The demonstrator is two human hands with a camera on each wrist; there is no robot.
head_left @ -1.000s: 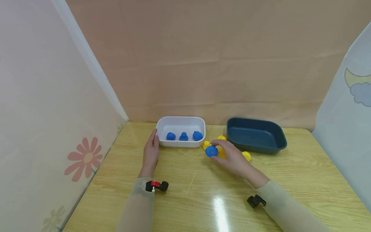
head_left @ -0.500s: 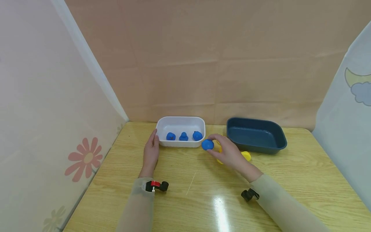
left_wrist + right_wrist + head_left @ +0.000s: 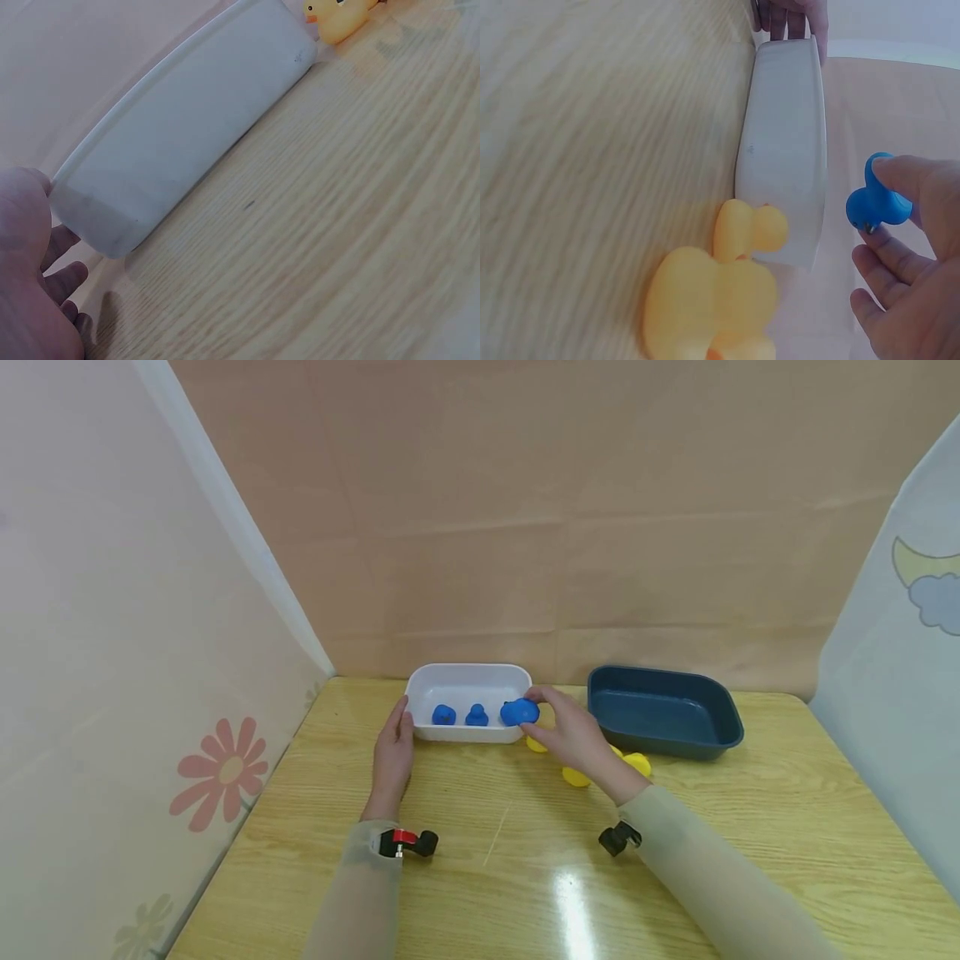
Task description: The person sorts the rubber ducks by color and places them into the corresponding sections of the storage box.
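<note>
My right hand (image 3: 573, 735) pinches a blue rubber duck (image 3: 881, 196) between thumb and fingertips, over the right end of the white tray (image 3: 468, 734). From the head it overlaps a blue duck inside the tray, partly hiding it. Two more blue ducks, one at the left (image 3: 443, 715) and one in the middle (image 3: 476, 716), stand in the tray. My left hand (image 3: 392, 747) rests against the tray's left end with fingers fairly straight, the thumb near the rim in the left wrist view.
Yellow ducks lie on the table (image 3: 450, 827) right of the white tray, including one near its corner (image 3: 536, 745) and one below my right hand (image 3: 576, 777). A dark blue tray (image 3: 660, 740) stands at the back right, before a draped cloth wall.
My right hand has carried the blue duck left and away from me, from among the yellow ducks to over the white tray's right end. My left hand has stayed put.
</note>
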